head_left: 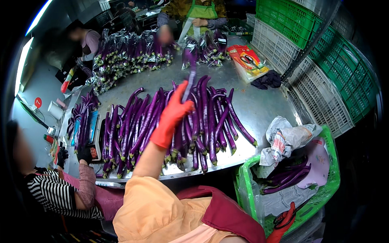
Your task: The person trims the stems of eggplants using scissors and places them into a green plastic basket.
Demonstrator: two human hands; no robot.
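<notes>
My left hand, in a red rubber glove, reaches across the metal table with its fingers closed on a long purple eggplant. That eggplant is blurred and points away from me. Under and around the hand lies a wide heap of long eggplants, most with their green stem ends towards me. Low at the right, my right hand, also red-gloved, grips black-handled scissors beside a green crate. Inside the crate are several eggplants, crumpled paper and a pink sheet.
Bagged eggplants crowd the table's far left. Across from me stands a person in a green apron. At left, a person in striped sleeves works by a scale. Stacked crates line the right side, near a red-yellow package.
</notes>
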